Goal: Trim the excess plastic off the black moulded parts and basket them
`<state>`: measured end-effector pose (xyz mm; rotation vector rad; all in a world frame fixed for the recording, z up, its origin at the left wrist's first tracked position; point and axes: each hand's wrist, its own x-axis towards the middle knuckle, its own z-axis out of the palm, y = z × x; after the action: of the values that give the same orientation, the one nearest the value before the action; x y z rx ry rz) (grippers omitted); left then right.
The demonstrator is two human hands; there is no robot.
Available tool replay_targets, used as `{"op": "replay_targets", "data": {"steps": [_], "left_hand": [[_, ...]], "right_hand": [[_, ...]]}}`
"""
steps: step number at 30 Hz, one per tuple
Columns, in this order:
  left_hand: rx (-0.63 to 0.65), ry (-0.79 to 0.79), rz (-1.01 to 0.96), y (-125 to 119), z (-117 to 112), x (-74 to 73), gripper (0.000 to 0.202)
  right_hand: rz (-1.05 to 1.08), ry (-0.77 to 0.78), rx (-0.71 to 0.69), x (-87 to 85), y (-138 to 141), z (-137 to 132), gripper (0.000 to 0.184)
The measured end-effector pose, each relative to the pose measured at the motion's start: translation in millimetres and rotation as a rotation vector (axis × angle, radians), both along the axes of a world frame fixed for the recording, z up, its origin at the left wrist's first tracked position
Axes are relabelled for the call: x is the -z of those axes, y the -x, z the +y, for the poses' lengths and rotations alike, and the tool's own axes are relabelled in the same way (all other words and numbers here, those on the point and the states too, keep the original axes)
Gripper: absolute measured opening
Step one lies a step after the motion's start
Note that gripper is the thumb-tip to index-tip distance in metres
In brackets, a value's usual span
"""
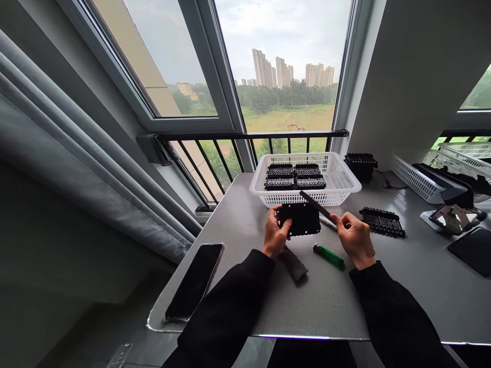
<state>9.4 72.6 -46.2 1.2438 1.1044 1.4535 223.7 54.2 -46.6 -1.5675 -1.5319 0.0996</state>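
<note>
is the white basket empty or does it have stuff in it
Not empty. The white basket holds black plastic parts laid flat in its left half; the right half shows bare mesh floor.

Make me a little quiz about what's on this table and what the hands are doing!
1. True or false: the left hand holds a black plastic part.
2. What lies on the table between the two hands? A) a red pen B) a green lighter C) a yellow cup
3. Fill in: the white basket holds more black ____.

Key
1. True; the right hand holds a thin blade-like tool against it.
2. B
3. Parts. Another black part lies flat to the right of the hands, and a phone lies near the table's left edge.
</note>
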Motion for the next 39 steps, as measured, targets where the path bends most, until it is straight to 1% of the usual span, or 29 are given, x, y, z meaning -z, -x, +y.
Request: {"op": "replay_targets", "data": {"steps": [2,4,8,10,12,15,17,19,22,24,26,29,34,36,39], "left_hand": [[-0.013,0.005,-0.01,1,1,-0.2,0.044],[-0.019,0.006,-0.01,1,2,-0.2,0.045],[0.02,0.007,0.004,0,1,1.0,0.046],[0.027,0.001,0.001,-1,-1,1.2,0.044],[0.008,-0.013,-0.003,-1,-2,0.9,0.043],[-0.025,-0.03,-0.003,-2,-3,0.2,0.044],[-0.02,-0.036,0.004,-1,-3,0.0,0.044],[-0.005,-0.048,0.026,-1,-4,0.1,0.044],[0.017,-0.12,0.127,-3,-8,0.5,0.041],[0.054,-0.181,0.22,-5,-12,1.2,0.038],[0.099,-0.197,0.264,-7,-14,2.5,0.037],[0.133,-0.126,0.183,-9,-13,5.0,0.039],[0.127,0.039,-0.087,-7,-6,5.3,0.044],[0.137,0.094,-0.177,-6,-3,4.3,0.045],[0.128,0.147,-0.295,-6,0,3.2,0.047]], "right_hand": [[0.02,0.006,0.072,0.0,-9,2,0.049],[0.051,-0.001,0.074,0.5,-8,1,0.049],[0.091,0.015,-0.082,2.6,11,-2,0.048],[0.076,0.03,-0.125,3.5,17,-3,0.048],[0.072,0.035,-0.085,3.8,17,-3,0.048],[0.116,0.031,0.027,2.1,8,-1,0.048],[0.167,0.023,0.047,-0.1,5,-1,0.045],[0.217,0.013,0.028,-2.1,7,-1,0.043],[0.273,0.008,-0.016,-3.9,16,-3,0.053],[0.308,0.016,-0.035,-4.7,21,-5,0.063],[0.344,0.039,-0.051,-5.8,24,-6,0.067],[0.419,0.085,-0.087,-8.0,22,-6,0.065],[0.54,0.086,-0.125,-8.1,17,-4,0.062],[0.615,0.112,-0.191,-7.4,17,-3,0.06],[0.736,0.199,-0.324,-7.3,19,-4,0.057]]}}
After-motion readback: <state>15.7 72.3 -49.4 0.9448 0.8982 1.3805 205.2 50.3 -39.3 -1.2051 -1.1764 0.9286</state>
